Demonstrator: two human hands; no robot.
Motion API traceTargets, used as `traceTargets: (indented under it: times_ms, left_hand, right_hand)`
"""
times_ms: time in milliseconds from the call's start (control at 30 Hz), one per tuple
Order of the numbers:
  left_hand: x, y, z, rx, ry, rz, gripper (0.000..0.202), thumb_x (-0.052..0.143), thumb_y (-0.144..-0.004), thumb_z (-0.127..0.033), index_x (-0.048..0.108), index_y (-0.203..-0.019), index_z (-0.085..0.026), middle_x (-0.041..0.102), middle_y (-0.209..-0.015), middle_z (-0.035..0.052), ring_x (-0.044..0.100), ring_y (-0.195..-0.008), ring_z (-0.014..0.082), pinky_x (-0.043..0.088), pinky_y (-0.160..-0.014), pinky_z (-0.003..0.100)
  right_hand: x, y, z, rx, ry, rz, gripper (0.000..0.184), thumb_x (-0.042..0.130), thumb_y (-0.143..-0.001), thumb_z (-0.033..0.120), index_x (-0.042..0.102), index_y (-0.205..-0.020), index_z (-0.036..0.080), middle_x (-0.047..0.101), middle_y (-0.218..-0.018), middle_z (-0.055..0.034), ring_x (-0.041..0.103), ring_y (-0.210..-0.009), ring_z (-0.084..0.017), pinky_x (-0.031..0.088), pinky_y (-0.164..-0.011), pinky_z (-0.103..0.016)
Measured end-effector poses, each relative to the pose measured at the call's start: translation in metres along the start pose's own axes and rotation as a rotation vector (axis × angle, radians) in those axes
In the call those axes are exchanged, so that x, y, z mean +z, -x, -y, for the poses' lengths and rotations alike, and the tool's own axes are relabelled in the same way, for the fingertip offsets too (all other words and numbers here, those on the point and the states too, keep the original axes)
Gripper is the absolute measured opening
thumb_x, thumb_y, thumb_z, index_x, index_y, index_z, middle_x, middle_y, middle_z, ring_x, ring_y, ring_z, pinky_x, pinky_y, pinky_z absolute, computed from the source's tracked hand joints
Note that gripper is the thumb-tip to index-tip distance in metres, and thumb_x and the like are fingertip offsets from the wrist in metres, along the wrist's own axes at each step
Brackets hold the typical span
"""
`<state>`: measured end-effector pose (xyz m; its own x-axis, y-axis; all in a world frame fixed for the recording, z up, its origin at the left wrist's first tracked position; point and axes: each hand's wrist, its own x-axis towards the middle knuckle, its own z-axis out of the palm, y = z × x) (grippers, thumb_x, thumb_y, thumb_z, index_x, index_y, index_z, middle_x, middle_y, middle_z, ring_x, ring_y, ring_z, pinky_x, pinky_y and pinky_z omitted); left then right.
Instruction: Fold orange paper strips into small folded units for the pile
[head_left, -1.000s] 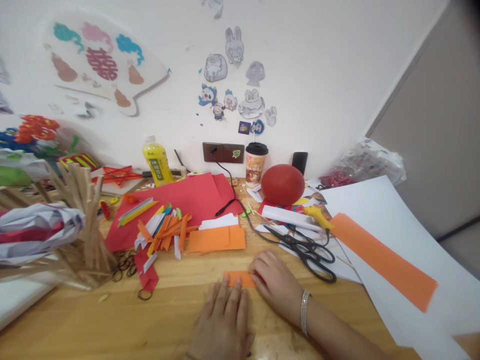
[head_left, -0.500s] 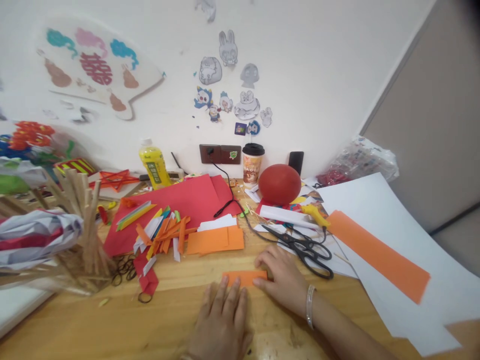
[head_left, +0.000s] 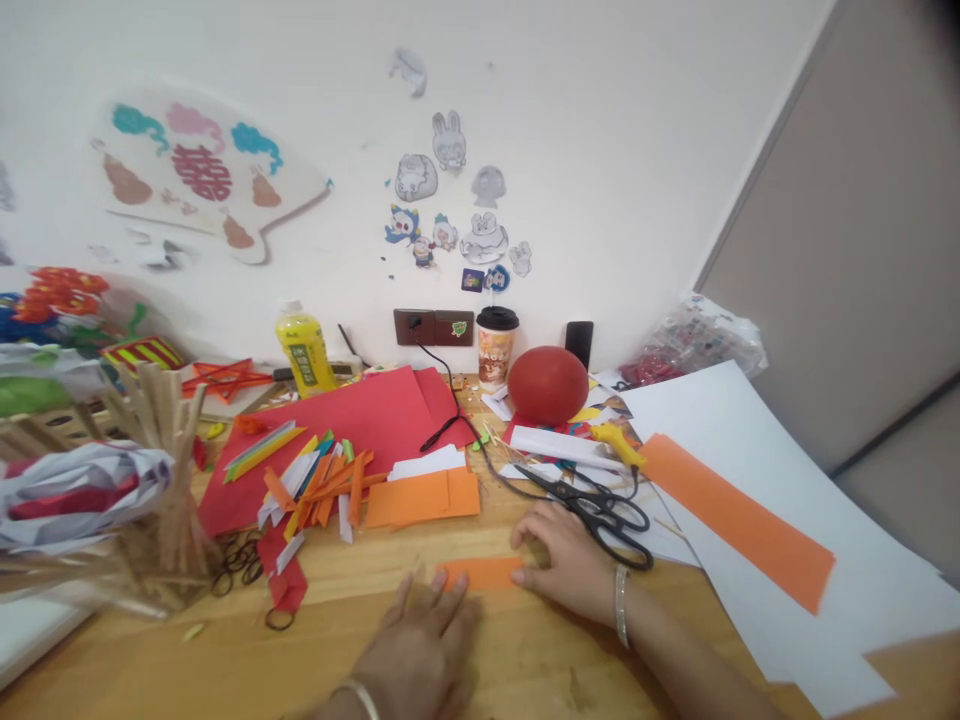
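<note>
A small orange paper strip (head_left: 481, 573) lies flat on the wooden table in front of me. My left hand (head_left: 420, 645) is palm down with its fingers spread, the fingertips at the strip's left end and near edge. At the strip's right end rests the thumb of my right hand (head_left: 566, 560). Its other fingers arch on the table beyond the strip, with a gap between them and the thumb. Black-handled scissors (head_left: 596, 510) lie just past my right hand. Farther back is a stack of orange paper rectangles (head_left: 424, 498).
Folded paper strips (head_left: 322, 485) and red paper (head_left: 360, 425) lie left of centre. Behind stand a yellow bottle (head_left: 306, 350), a paper cup (head_left: 495, 355) and a red balloon (head_left: 548, 385). Wooden sticks (head_left: 169, 440) crowd the left; white sheets (head_left: 720, 450) and a long orange strip (head_left: 739, 520) cover the right.
My left hand has drawn back left and toward me, from lying across the strip to its left end. My right hand stays at the right end. The view has tilted up slightly.
</note>
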<state>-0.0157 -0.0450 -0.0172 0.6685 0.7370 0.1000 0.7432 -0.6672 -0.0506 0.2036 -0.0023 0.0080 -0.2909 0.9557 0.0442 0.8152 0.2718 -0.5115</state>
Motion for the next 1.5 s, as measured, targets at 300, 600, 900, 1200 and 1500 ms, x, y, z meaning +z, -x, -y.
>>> traceTargets:
  times_ms: [300,600,900,1200,1500]
  left_hand:
    - [-0.002,-0.021,0.019,0.050,-0.118,-0.449,0.025,0.040,-0.087,-0.011,0.060,-0.100,-0.017,0.067,-0.100,0.0074,0.061,-0.092,0.0209,0.042,-0.091,0.041]
    - [-0.003,-0.029,0.012,0.207,0.022,-0.546,0.037,0.025,-0.094,-0.012,0.054,-0.072,-0.017,0.054,-0.065,0.0015,0.048,-0.061,0.0150,0.042,-0.058,0.026]
    - [-0.005,-0.029,0.021,0.320,0.090,-0.519,0.039,0.025,-0.096,-0.016,0.061,-0.080,-0.017,0.065,-0.078,0.0038,0.060,-0.075,0.0143,0.049,-0.076,0.029]
    - [-0.003,-0.027,0.023,0.327,0.176,-0.508,0.032,0.029,-0.093,-0.014,0.061,-0.095,-0.018,0.067,-0.096,0.0053,0.058,-0.095,0.0148,0.041,-0.095,0.033]
    - [-0.015,-0.030,0.029,0.478,0.273,-0.395,0.034,0.032,-0.093,-0.013,0.053,-0.067,-0.018,0.058,-0.067,0.0025,0.049,-0.065,0.0144,0.039,-0.061,0.026]
  right_hand:
    - [0.020,0.000,0.007,-0.135,-0.019,-0.106,0.019,0.071,-0.068,0.024,0.058,-0.081,0.020,0.056,-0.087,0.0002,0.048,-0.087,-0.018,0.034,-0.077,-0.030]
    - [0.014,0.001,0.010,-0.408,-0.234,-0.013,0.027,0.037,-0.085,0.006,0.059,-0.078,0.020,0.062,-0.075,-0.0007,0.053,-0.074,-0.014,0.042,-0.072,-0.025]
    - [0.008,0.006,0.018,-0.610,-0.270,-0.012,0.023,0.048,-0.075,0.007,0.065,-0.077,0.022,0.065,-0.077,-0.0010,0.056,-0.077,-0.014,0.044,-0.074,-0.026]
    - [0.010,0.009,0.009,-0.767,0.058,-0.089,0.020,0.044,-0.083,0.012,0.059,-0.074,0.021,0.063,-0.074,-0.0014,0.051,-0.074,-0.015,0.041,-0.070,-0.028]
    - [0.013,0.011,0.007,-0.790,0.238,-0.116,0.013,0.054,-0.084,0.015,0.060,-0.074,0.022,0.060,-0.080,0.0016,0.047,-0.078,-0.013,0.035,-0.069,-0.027]
